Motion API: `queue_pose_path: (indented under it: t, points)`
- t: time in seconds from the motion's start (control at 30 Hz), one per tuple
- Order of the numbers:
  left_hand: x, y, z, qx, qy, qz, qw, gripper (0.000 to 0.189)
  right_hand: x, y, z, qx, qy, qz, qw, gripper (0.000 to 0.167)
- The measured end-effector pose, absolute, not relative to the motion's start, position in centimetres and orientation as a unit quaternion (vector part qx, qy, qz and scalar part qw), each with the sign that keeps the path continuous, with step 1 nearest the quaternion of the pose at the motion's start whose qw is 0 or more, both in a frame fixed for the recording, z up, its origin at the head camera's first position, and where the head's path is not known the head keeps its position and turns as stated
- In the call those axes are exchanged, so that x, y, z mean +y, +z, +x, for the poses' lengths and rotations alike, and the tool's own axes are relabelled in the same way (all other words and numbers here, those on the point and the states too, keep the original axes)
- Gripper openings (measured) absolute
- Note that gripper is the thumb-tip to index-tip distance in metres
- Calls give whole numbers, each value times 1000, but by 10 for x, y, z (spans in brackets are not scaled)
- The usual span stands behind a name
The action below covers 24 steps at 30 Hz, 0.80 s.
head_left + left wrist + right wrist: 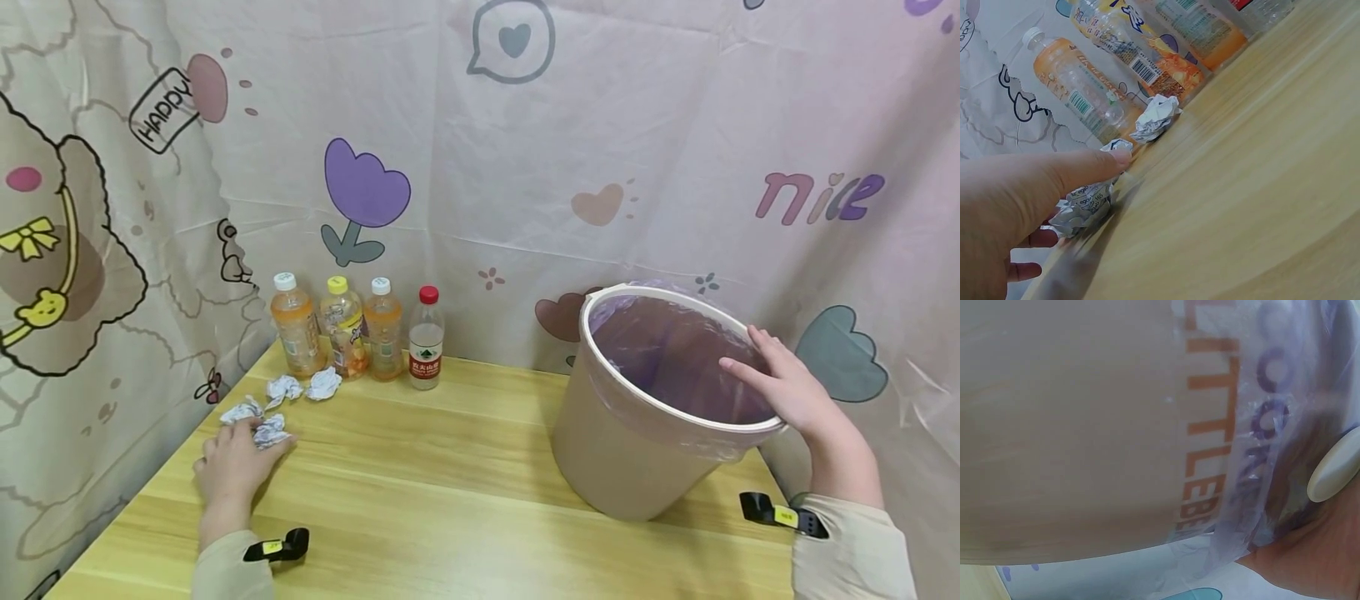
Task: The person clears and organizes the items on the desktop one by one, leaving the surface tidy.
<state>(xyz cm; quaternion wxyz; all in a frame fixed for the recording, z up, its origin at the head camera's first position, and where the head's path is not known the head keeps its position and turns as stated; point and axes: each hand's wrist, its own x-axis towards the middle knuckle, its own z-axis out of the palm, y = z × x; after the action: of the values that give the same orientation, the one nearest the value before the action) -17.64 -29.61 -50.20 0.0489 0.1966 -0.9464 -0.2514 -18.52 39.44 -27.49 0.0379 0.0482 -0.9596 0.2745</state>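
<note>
My left hand (236,462) reaches to a group of crumpled paper balls at the table's left. One printed paper ball (1088,206) lies between its straight thumb and its fingers, which are partly hidden. Another crumpled paper ball (243,410) lies just beyond the fingertips. My right hand (798,387) rests on the right side of the rim of a beige trash bin (637,442). Its thumb sticks out over the opening, with the fingers along the rim. A clear plastic bag (1235,456) lines the bin and folds over its edge.
Behind the paper balls stand several bottles: an orange-labelled bottle (298,329), a yellow-capped bottle (345,329), another orange-labelled bottle (384,333) and a red-capped water bottle (426,342). Two paper balls lie before them, one a white paper ball (324,383). A printed curtain (487,167) hangs behind the wooden table (420,483).
</note>
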Motion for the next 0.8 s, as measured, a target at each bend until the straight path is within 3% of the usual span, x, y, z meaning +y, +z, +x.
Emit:
queue_pose_path:
  t: [0.27,0.8]
  points:
    - [-295,-503,-177,-949,-254,185,40,96,395,-275,-185,-960,275,46,33,83]
    - [-293,-494,-176,-953,-249,166,33,75,394,-272,-183,-958,281,48,33,84]
